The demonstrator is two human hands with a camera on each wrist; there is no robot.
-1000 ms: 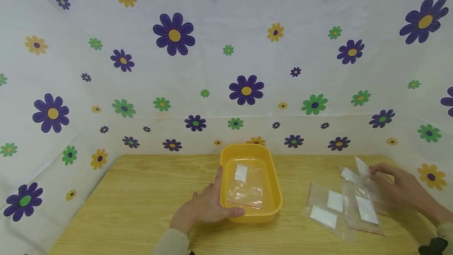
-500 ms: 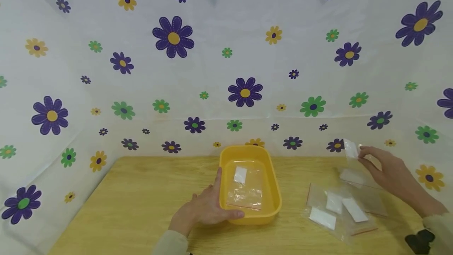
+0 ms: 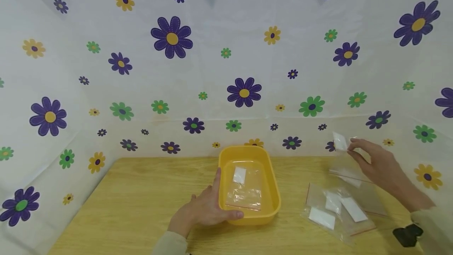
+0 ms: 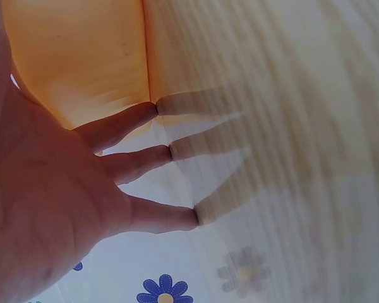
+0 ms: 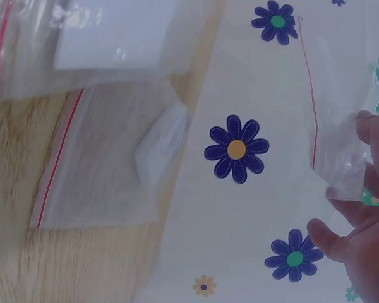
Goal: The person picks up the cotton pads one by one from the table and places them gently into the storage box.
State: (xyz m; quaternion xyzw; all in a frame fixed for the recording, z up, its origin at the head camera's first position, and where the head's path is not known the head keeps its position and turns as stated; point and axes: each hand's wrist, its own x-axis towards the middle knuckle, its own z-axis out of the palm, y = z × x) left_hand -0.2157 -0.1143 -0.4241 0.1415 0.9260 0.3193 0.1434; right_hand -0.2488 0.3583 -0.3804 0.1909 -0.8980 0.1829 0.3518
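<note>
My right hand [image 3: 383,172] pinches a clear zip bag [image 5: 338,113] with a red seal line and a small white piece inside. The bag hangs above the far right of the table. On the table below lie several similar zip bags [image 3: 322,218], partly overlapping, each with a white piece. My left hand [image 3: 203,209] rests against the near left corner of a yellow plastic tray [image 3: 277,192], thumb at its front rim and index finger along its left side. In the left wrist view, the other fingers are straight, their tips on the table. One zip bag [image 3: 244,192] lies flat in the tray.
The wooden table [image 3: 148,192] extends to the left of the tray. A white sheet with printed flowers [image 3: 198,74] hangs close behind the table and along both sides. The tray's far end stands near that sheet.
My right hand has lifted one zip bag off the pile, up and to the left. The bags beneath shifted slightly. My left hand and the tray stay in place.
</note>
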